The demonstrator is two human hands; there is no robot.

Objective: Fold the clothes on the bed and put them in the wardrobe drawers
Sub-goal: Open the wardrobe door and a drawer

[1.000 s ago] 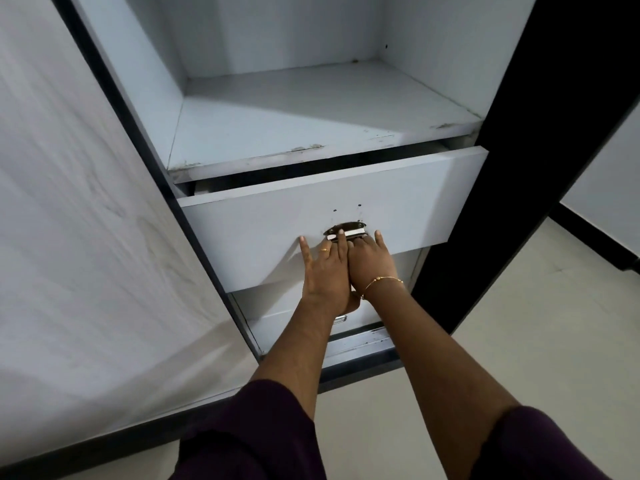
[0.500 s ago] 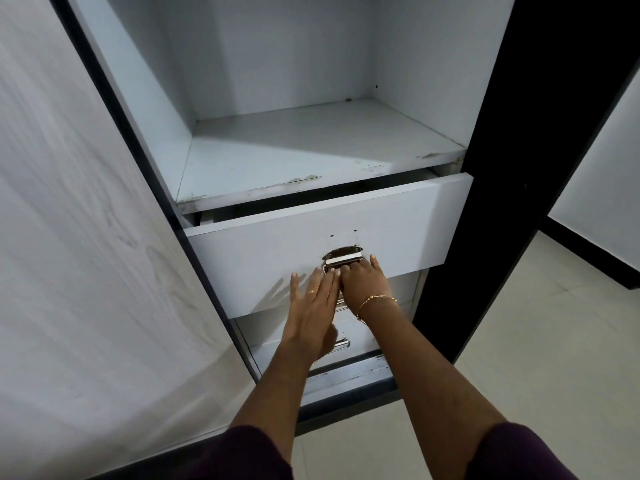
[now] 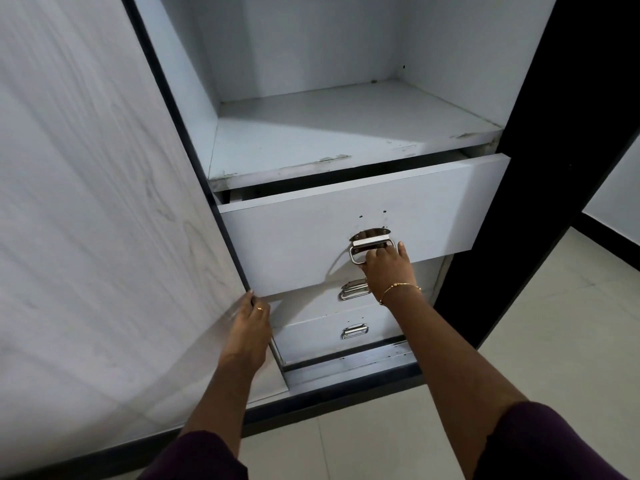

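The right hand (image 3: 386, 268) grips the metal handle (image 3: 370, 249) of the top drawer (image 3: 311, 237), its fingers curled over the handle's bar. A thin gold bracelet (image 3: 400, 291) sits on that wrist. The top drawer stands a little way out of the wardrobe (image 3: 346, 133), with a dark gap showing between its front panel and the shelf (image 3: 329, 136) above; what lies inside the drawer is hidden. The left hand (image 3: 251, 323) rests with straight, relaxed fingers against the lower edge of the open wardrobe door (image 3: 97, 202), near the bottom left corner of the drawer front, and wears a ring (image 3: 260, 309) on one finger. Below the top drawer are two more drawers, each with its own metal handle: the middle drawer (image 3: 311, 299) and the bottom drawer (image 3: 311, 337), both pushed in. No clothes can be seen anywhere in this view. Pale floor tiles (image 3: 554, 341) lie to the right of the wardrobe, and dark sleeves (image 3: 540, 445) cover the upper arms.
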